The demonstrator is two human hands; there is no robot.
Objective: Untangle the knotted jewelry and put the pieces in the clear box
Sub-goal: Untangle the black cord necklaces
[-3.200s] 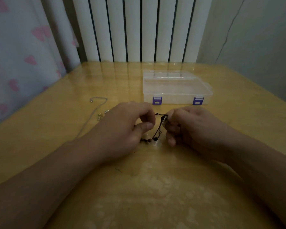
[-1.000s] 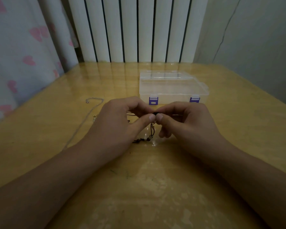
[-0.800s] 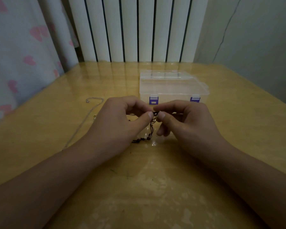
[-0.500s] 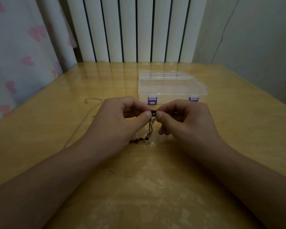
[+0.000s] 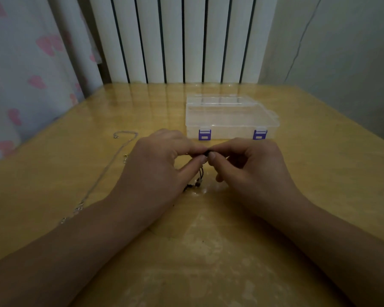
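Glossy wooden table (image 5: 319, 165), clear plastic box (image 5: 231, 120), thin metal chain (image 5: 102, 178)

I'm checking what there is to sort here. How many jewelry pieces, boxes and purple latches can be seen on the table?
Jewelry pieces: 2, the black cord piece pinched by the left hand and right hand, and the silver chain lying on the table.
Clear box: 1, lid shut.
Purple latches: 2.
Total: 5

No legible text, labels, brand marks, numbers or signs are present. The two purple latches (image 5: 204, 135) on the clear box (image 5: 231, 116) each carry a pale rectangular panel; no characters can be resolved.
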